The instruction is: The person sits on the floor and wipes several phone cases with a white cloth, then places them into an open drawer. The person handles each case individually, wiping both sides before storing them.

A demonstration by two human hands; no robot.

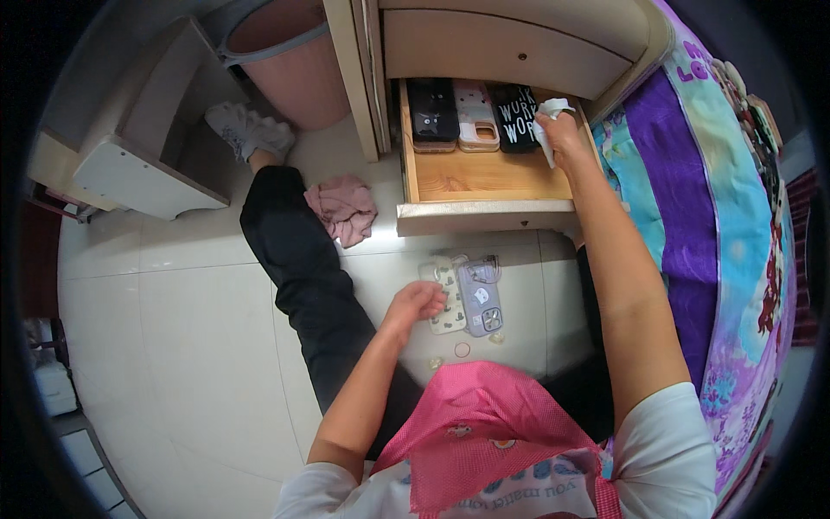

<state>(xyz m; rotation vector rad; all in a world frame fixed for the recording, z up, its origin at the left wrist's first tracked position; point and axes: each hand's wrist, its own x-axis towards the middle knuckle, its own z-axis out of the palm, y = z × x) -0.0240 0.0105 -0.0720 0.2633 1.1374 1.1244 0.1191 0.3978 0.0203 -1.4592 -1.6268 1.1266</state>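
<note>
My right hand (559,133) is inside the pulled-out wooden drawer (493,178), closed on a white cloth or tissue (556,106), beside a black phone case with white lettering (517,120). To the left in the drawer lie a pale phone case with a camera cutout (476,117) and a black phone case with a cat face (433,113). My left hand (418,301), its fingers curled, is over the edge of a clear patterned phone case (449,311) on the floor. A lilac phone case (480,295) lies right of it. Whether the left fingers hold anything is unclear.
A crumpled pink cloth (343,209) lies on the tiled floor left of the drawer. Behind it stands a pink bin (298,71). Near my pink apron are a thin ring-shaped band (462,350) and small pale pieces (497,337). A bed with a colourful cover (694,194) borders the right side.
</note>
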